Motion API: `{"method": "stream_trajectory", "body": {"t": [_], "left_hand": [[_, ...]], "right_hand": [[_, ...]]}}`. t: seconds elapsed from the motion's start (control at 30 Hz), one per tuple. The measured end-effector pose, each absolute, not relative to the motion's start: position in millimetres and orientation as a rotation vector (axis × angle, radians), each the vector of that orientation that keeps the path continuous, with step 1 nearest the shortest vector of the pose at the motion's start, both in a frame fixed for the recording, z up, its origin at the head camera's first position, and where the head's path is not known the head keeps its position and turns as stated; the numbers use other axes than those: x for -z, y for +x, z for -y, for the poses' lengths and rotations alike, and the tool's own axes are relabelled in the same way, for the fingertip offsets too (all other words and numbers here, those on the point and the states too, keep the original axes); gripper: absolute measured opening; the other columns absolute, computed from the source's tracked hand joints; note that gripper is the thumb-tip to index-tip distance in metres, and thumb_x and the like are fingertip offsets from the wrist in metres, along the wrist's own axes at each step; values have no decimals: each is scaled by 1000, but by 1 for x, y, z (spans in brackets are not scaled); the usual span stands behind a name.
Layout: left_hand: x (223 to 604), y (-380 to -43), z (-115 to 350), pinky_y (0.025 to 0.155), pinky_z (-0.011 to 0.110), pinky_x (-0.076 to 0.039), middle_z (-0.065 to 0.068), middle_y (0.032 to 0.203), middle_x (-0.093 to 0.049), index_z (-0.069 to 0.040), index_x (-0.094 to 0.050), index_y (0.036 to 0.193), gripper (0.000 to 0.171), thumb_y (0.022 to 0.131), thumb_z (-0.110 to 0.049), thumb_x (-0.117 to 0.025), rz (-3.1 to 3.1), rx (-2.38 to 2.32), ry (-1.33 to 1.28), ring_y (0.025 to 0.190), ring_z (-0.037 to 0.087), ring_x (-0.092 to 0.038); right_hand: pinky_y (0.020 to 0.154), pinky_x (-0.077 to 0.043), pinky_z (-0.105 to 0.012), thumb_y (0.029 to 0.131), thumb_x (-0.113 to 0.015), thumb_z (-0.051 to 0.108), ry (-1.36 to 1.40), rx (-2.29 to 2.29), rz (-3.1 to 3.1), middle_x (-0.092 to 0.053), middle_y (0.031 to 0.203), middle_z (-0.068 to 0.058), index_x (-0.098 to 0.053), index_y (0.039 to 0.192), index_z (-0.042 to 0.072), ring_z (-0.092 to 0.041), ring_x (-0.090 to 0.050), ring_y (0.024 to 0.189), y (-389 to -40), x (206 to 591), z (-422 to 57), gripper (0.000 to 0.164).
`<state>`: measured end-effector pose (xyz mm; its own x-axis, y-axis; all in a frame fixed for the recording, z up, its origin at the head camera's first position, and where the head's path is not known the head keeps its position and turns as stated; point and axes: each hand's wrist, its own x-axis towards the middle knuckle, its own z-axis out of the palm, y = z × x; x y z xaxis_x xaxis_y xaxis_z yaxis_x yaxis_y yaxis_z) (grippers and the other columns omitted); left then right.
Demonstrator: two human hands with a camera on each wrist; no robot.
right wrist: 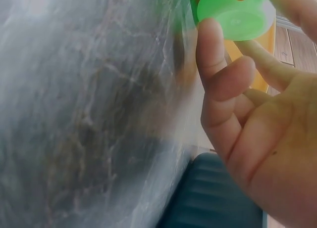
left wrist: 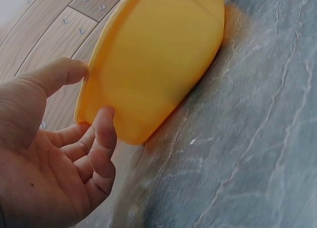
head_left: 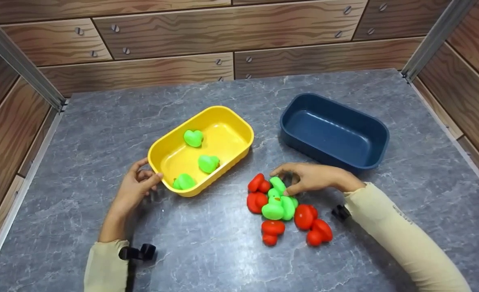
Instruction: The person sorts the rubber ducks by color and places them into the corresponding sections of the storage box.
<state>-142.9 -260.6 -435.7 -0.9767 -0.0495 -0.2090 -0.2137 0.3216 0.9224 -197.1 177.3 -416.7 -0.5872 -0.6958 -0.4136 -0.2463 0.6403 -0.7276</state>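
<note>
My left hand [head_left: 133, 187] is at the near-left end of a yellow tub [head_left: 245, 156], its thumb and a finger touching the rim. In the left wrist view, the other fingers [left wrist: 102, 161] are loosely bent beside the tub's outer wall. Three green toy ducks [head_left: 193, 138] lie inside the tub. My right hand [head_left: 310, 177] pinches a green toy duck [head_left: 278, 185] between thumb and fingers, at the top of a small pile. In the right wrist view, this duck [right wrist: 233, 18] shows its flat base and orange beak. More green ducks [head_left: 272, 211] lie right under it.
Several red toy ducks [head_left: 272, 228] lie around the green ones on the grey marbled table [head_left: 207, 251]. A dark blue tub [head_left: 333, 136] with nothing in it stands behind my right forearm. Wood-patterned panels [head_left: 231, 28] wall the table at the back and sides.
</note>
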Motion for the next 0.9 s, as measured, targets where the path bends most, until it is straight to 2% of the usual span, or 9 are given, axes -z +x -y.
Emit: {"method": "stream_trajectory", "body": {"t": [0.23, 0.57, 0.9], "left_hand": [[436, -143, 260, 61, 20, -44, -9, 85, -59, -4, -30, 146, 66, 92, -20, -65, -2448, -1710, -246, 66, 4, -56], [437, -142, 260, 60, 19, -44, -9, 84, -58, -5, -30, 146, 66, 92, -19, -64, -2429, -1742, -269, 66, 4, -55], [439, -142, 260, 60, 20, -44, -11, 82, -59, -3, -31, 145, 64, 92, -17, -64, -2450, -1737, -213, 65, 3, -55]], "right_hand": [[77, -46, -25, 89, -67, 21, -743, 811, -2134, -56, 118, -11, -49, 138, 11, -15, -53, 84, -199, 421, -178, 53], [79, -46, -29, 88, -67, 21, -713, 807, -2133, -57, 119, -8, -50, 134, 13, -16, -54, 87, -198, 419, -176, 49], [75, -48, -28, 88, -69, 23, -679, 840, -2158, -58, 122, -10, -52, 132, 15, -14, -57, 81, -197, 415, -180, 48]]}}
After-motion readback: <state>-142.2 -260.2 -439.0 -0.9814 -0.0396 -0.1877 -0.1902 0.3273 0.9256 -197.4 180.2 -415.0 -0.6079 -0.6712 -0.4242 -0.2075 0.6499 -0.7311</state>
